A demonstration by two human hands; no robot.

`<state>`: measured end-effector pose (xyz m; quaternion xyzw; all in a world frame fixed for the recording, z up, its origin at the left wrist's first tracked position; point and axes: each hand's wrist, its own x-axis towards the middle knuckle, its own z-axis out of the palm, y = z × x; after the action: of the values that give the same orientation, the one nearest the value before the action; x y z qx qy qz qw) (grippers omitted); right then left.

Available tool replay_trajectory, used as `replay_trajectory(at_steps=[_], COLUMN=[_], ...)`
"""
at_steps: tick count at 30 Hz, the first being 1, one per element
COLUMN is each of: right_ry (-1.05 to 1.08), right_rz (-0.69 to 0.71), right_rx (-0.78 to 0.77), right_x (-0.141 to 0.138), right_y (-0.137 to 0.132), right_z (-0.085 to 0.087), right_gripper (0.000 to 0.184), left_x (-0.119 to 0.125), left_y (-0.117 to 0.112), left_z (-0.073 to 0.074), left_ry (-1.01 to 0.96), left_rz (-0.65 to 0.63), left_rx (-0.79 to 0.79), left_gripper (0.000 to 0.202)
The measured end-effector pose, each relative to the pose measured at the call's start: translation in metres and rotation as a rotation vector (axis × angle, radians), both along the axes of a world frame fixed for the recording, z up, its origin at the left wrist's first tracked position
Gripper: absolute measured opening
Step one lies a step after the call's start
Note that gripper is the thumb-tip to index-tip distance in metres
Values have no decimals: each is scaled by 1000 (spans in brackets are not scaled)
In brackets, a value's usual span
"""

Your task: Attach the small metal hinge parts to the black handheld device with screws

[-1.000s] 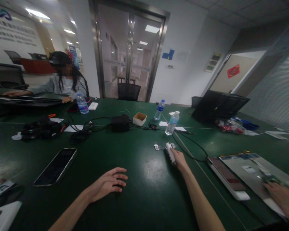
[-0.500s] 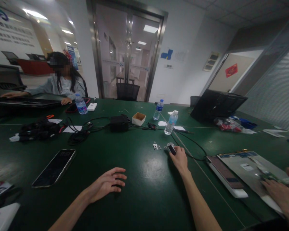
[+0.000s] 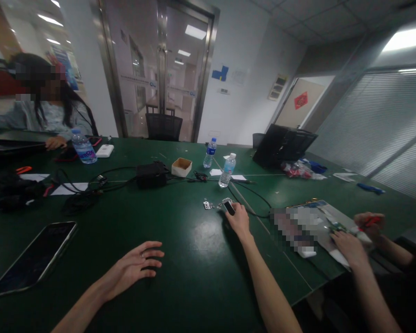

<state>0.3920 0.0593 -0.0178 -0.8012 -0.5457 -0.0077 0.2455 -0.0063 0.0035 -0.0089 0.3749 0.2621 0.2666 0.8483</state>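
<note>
My right hand is closed on a small dark rectangular piece with a pale edge, low over the green table. Its exact kind is too small to make out. Just left of those fingers lie a small silvery metal plate and several tiny loose parts. My left hand, a ring on one finger, has its fingers spread and holds nothing. Farther left, a dark-screened smartphone lies flat on the table.
Beyond my right hand stand two water bottles and an open small box. A black adapter and cables lie left of it. At right, a co-worker's hands work over a grey sheet. Another person sits far left.
My view has turned to the right, so the table's things appear farther left. More of the co-worker at right shows. Both my hands keep much the same pose.
</note>
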Motion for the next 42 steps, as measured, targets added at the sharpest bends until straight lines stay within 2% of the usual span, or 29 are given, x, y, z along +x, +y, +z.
replay_trajectory(at_steps=[7,10,12,15,19,23,26,28,33,40,42], right_ry=[154,156,157,89,-48,-95,-94,-76,72,169,135], right_rz=[109,144,123,8,-178,-356,-453,-429,-99,233,264], right_rx=[-166,-158,-96,95,298,274,247,271,296,-66,-136], right_x=[-2,-3,5,37,96,141,152,148,99,13,-10], right_y=[-20,-31,-42,-64,-101,-132,-145,-147,-129,-85,-78], right_z=[-2,3,7,11,11,9,10,11,11,9,10], right_gripper=[29,33,38,38,37,39,37,37,33,40,38], left_x=[0,-2,-4,-5,-5,-5,-5,-4,-2,-3,-3], left_y=[2,3,3,2,4,6,6,5,4,3,2], left_z=[0,-2,-4,-6,-7,-10,-10,-7,-4,-7,-5], left_ry=[26,34,33,33,40,41,44,54,54,42,27], left_rz=[7,19,30,38,20,9,16,24,30,37,29], left_rx=[-13,-21,-29,-37,-42,-46,-46,-45,-45,-23,-19], left_gripper=[49,48,49,50,51,52,52,51,51,53,51])
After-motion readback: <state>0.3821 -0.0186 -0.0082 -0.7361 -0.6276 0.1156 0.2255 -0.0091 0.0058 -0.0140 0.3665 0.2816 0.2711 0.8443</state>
